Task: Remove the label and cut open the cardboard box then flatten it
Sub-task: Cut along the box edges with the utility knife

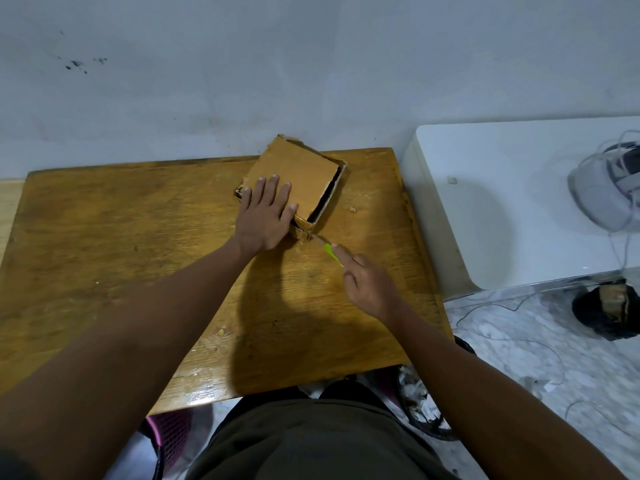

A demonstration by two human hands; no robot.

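Pressing: left hand [264, 216] flat on cardboard box [300, 178] | right hand [367, 282] clamps green cutter [331, 252] at box's near corner

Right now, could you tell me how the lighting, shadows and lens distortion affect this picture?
Head view: overhead light throws a dark shadow under the arms across the wooden table; glare shines on its near edge; the wide lens bows the table edges; the right hand and green cutter look slightly motion-blurred.
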